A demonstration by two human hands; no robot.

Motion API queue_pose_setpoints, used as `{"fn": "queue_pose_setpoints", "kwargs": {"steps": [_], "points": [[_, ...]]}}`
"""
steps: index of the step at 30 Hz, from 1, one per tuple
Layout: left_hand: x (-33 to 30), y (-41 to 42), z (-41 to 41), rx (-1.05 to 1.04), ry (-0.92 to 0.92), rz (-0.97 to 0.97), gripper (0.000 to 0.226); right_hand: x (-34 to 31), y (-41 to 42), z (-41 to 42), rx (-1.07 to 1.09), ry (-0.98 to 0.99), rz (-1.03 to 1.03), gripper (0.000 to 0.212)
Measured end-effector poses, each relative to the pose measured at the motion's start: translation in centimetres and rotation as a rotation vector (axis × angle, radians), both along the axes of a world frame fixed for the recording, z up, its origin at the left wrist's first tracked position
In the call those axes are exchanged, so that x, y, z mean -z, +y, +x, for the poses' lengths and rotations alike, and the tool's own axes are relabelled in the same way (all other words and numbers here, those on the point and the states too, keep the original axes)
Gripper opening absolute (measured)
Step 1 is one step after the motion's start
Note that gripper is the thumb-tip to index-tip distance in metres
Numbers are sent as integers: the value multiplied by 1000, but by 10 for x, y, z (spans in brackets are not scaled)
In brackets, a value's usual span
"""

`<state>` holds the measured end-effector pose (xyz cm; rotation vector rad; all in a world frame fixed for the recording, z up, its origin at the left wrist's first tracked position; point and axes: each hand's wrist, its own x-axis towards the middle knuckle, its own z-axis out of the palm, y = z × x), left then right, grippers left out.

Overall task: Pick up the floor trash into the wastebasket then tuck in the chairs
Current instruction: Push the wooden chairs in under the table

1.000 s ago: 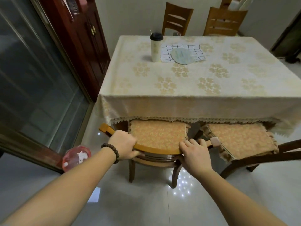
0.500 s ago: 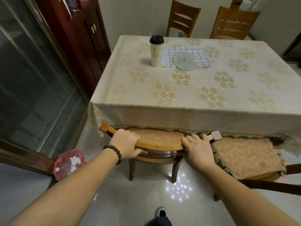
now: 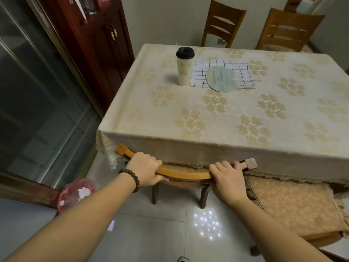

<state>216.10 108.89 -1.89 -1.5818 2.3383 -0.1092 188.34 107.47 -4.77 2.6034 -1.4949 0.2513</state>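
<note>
Chair (image 3: 186,173) under two gripping hands

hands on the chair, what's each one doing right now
Left hand: grips the chair's curved backrest.
Right hand: grips the same backrest.

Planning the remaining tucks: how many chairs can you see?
4: gripped chair at the near table edge, cushioned chair right of it, two chairs at the far side. Others may be hidden.
</note>
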Motion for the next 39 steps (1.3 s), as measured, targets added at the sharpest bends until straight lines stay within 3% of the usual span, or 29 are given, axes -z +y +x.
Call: {"fn": "queue_pose_setpoints", "kwargs": {"steps": [13, 26, 30, 39], "points": [[8, -41, 20, -60, -52, 0, 63, 8, -42, 28, 7, 23, 53, 24], [24, -52, 48, -152, 136, -136, 57, 8, -61, 62, 62, 65, 123, 33], [23, -52, 46, -168, 163, -123, 67, 7, -61, 63, 73, 52, 140, 35], [5, -44, 34, -301, 174, 37, 98, -4, -58, 64, 78, 97, 248, 68]]}}
